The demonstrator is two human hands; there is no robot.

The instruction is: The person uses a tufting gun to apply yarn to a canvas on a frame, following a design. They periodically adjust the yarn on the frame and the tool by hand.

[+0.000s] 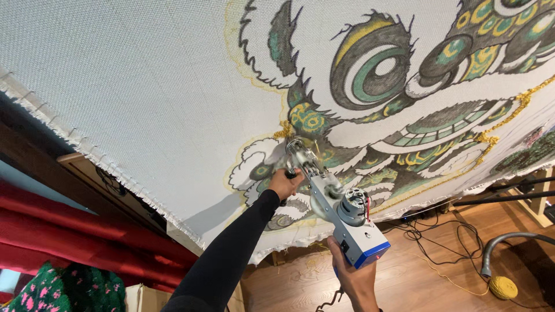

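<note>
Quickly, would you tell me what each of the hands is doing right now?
Left hand: closed on the front grip of the tufting gun.
Right hand: closed around the gun's rear handle.

Wooden floor strewn with black cables; red drapes at left (folded thickly); grey hose nearby.

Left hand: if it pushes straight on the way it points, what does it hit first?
Most likely the stretched cloth, at the drawn lion design. The left hand grips the front of the tufting gun, whose tip already looks at the fabric; depth is hard to judge.
</note>
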